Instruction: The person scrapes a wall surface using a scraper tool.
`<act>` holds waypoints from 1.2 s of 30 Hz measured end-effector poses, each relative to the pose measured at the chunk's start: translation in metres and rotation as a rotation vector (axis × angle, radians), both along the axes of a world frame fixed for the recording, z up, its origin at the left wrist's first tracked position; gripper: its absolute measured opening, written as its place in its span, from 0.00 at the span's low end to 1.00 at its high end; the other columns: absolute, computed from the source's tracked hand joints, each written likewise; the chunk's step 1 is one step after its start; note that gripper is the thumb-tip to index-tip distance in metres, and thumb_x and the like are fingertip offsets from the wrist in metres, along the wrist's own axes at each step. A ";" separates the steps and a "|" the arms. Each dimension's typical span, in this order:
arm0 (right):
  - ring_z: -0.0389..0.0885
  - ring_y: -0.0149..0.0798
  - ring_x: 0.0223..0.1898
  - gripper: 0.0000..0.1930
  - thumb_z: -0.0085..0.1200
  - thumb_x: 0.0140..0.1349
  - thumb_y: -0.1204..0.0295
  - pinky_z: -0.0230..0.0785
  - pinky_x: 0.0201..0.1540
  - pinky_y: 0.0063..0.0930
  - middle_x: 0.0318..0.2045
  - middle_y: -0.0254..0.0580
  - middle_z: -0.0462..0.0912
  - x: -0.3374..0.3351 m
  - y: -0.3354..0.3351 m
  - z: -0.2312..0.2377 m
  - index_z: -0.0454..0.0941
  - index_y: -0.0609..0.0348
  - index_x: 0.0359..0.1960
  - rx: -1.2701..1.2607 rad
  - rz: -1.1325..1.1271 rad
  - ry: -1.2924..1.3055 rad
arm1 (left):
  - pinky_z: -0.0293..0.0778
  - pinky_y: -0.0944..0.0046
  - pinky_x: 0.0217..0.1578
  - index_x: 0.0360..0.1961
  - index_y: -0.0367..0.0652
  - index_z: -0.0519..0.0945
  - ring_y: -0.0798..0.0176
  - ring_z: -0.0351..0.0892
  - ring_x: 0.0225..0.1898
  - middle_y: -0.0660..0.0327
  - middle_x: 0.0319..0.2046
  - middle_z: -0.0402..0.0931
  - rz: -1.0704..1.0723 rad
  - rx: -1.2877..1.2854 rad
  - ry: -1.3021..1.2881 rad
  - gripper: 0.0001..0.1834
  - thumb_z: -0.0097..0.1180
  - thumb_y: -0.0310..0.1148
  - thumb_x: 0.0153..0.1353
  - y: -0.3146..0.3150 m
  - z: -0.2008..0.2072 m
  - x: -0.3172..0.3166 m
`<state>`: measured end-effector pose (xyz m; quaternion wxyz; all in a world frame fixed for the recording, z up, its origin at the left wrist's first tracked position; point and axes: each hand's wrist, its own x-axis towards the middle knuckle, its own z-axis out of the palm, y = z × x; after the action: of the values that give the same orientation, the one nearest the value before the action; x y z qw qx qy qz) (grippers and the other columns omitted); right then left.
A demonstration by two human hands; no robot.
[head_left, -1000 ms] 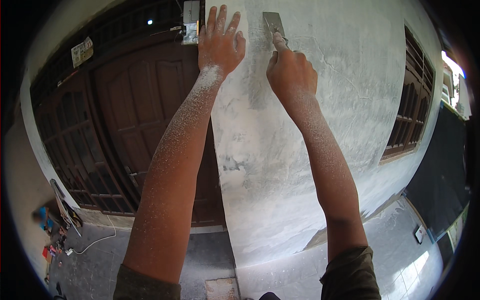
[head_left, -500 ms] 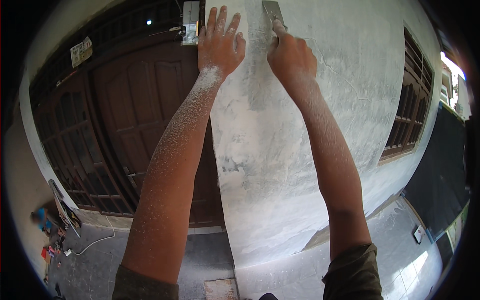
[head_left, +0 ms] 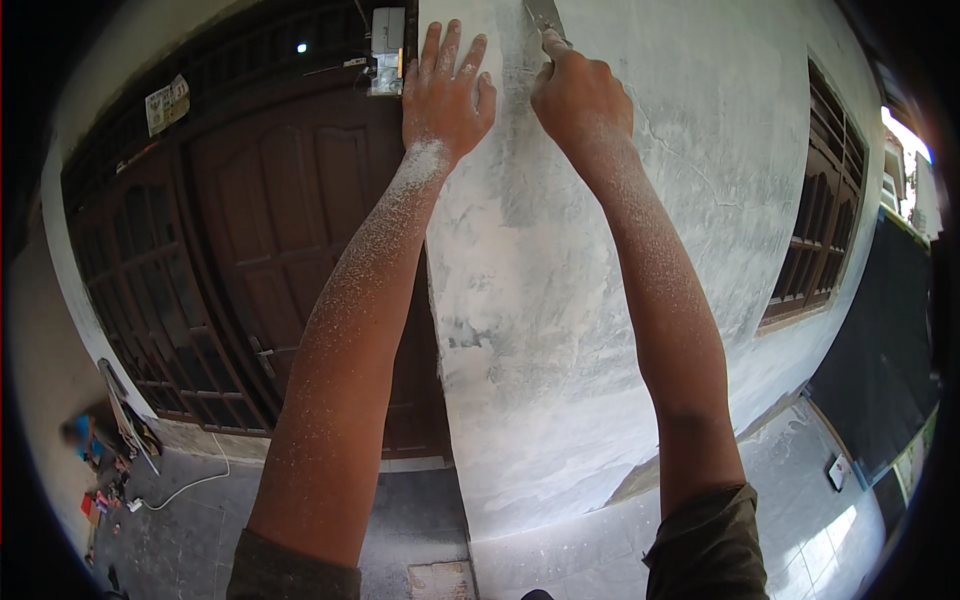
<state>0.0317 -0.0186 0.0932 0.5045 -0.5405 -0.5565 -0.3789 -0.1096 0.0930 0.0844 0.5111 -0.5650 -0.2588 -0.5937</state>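
Note:
My left hand [head_left: 446, 110] lies flat with fingers spread on the corner of the rough white-and-grey wall [head_left: 550, 320]. White dust covers its wrist and forearm. Up and to its right, my right hand [head_left: 586, 102] is closed around a putty knife [head_left: 545, 14], index finger stretched along the tool. The metal blade points up over a darker grey streak of the wall, its far end cut off by the top of the picture. Most of the handle is hidden inside my fist.
Left of the wall corner is a brown wooden door [head_left: 275, 205], with a meter box [head_left: 388, 50] above it. A barred window [head_left: 818, 200] is at the right. A white cable [head_left: 195, 483] crosses the tiled floor near a person in blue [head_left: 88, 440] at far left.
The putty knife has tipped slightly leftward and sits higher, with less of its blade in view. My left hand stays flat on the wall corner; the whole view has shifted a little.

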 end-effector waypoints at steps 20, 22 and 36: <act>0.87 0.56 0.39 0.21 0.45 0.69 0.65 0.79 0.46 0.50 0.38 0.54 0.86 -0.001 0.001 0.006 0.75 0.43 0.63 -0.041 0.016 0.006 | 0.64 0.48 0.66 0.66 0.53 0.72 0.52 0.53 0.74 0.54 0.70 0.62 0.000 0.010 -0.004 0.27 0.50 0.37 0.65 -0.001 0.002 -0.001; 0.86 0.56 0.40 0.21 0.45 0.69 0.65 0.79 0.46 0.50 0.38 0.54 0.86 -0.002 -0.001 0.006 0.75 0.42 0.63 -0.022 0.016 -0.009 | 0.64 0.48 0.66 0.66 0.53 0.72 0.52 0.53 0.74 0.54 0.70 0.62 0.001 0.005 -0.005 0.27 0.50 0.37 0.64 -0.001 0.001 -0.001; 0.86 0.56 0.41 0.22 0.45 0.68 0.66 0.79 0.47 0.52 0.38 0.54 0.86 -0.018 -0.006 -0.022 0.74 0.40 0.64 -0.101 -0.003 -0.010 | 0.63 0.47 0.67 0.66 0.52 0.72 0.52 0.53 0.74 0.54 0.70 0.62 0.010 -0.021 -0.008 0.27 0.50 0.38 0.65 0.002 -0.003 -0.015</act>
<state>0.0133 -0.0249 0.0717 0.4733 -0.5641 -0.5766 -0.3539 -0.1245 0.0947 0.0814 0.5071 -0.5666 -0.2699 -0.5907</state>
